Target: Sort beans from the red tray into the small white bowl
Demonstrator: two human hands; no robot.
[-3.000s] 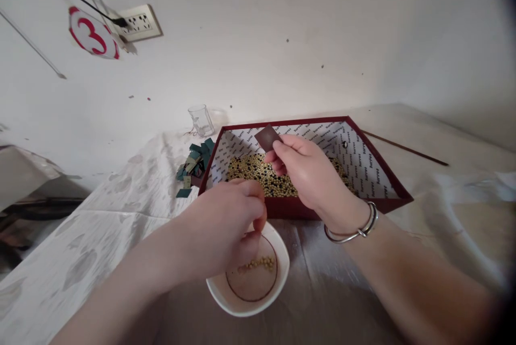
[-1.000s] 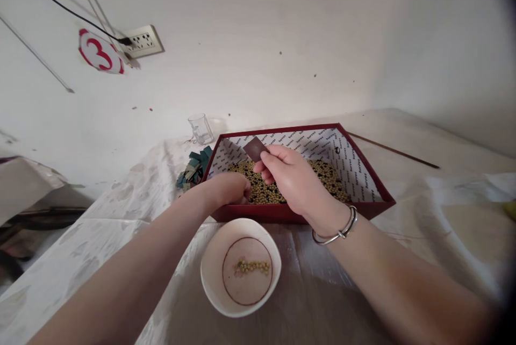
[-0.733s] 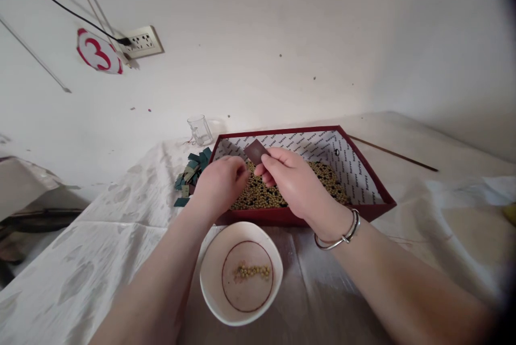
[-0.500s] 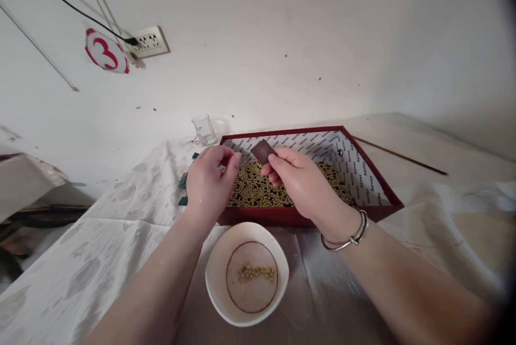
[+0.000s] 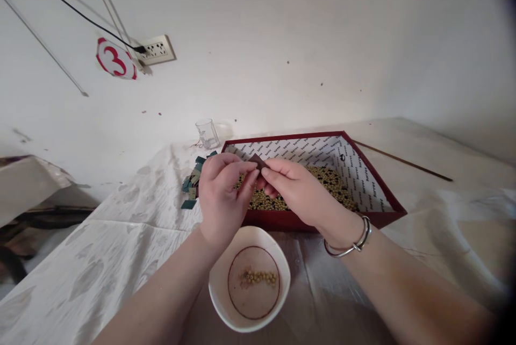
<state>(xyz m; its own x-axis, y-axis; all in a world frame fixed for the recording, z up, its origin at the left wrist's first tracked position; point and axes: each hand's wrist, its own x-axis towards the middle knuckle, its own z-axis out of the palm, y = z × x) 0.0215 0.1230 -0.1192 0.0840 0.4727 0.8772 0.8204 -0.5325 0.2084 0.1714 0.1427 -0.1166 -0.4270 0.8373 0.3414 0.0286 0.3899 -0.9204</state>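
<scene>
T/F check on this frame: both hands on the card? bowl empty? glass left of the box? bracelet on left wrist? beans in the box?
1. Both hands pinch the dark card: true, left hand and right hand meet on it above the box.
2. The bowl is empty: false, a few beans lie in it.
3. The glass stands beyond the box's left corner: true.
4. The bracelet is on the left wrist: false, it is on the right.
5. The box holds only black beans: false, mostly yellow with some dark ones.
</scene>
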